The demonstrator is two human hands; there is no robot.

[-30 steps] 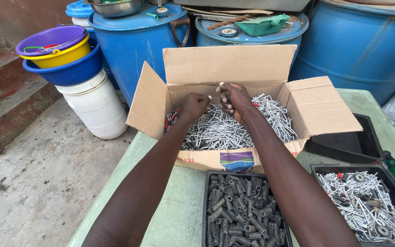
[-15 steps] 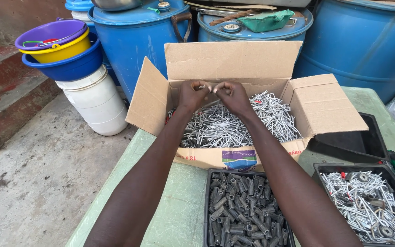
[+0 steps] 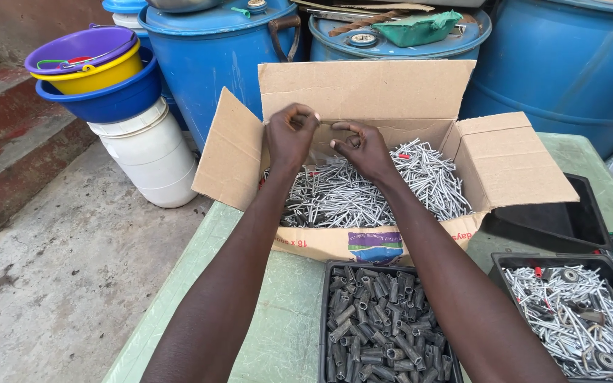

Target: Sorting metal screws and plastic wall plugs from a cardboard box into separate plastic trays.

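Three big blue plastic drums (image 3: 228,57) stand in a row behind the pale green table (image 3: 285,312), the rightmost one cut off by the picture's edge, and one white plastic bucket (image 3: 152,152) sits left of them, carrying a stack of three basins: blue (image 3: 104,99) at the bottom, yellow (image 3: 97,74) in the middle, purple (image 3: 79,46) on top. One open brown cardboard box (image 3: 363,92) rests on the table with its four flaps spread outward, and it is filled with a tangled heap of thin silvery metal pins (image 3: 363,191), far too many to count, bright and straight with a few red bits showing among them. Three black plastic trays lie nearer the camera: one (image 3: 555,227) to the right of the box with no contents visible, one (image 3: 384,326) in front of the box packed with short dark grey tubular sleeves, and one (image 3: 576,312) at the lower right holding more silvery pins mixed with small round washers. Two bare hands reach over the box, raised just above the heap and close together near the rear flap. The left hand (image 3: 291,135) is curled, thumb and fingertips pinched together; the right hand (image 3: 363,147) is likewise curled with its fingers bent toward the left. Whatever small piece they pinch between them is too slight to make out.
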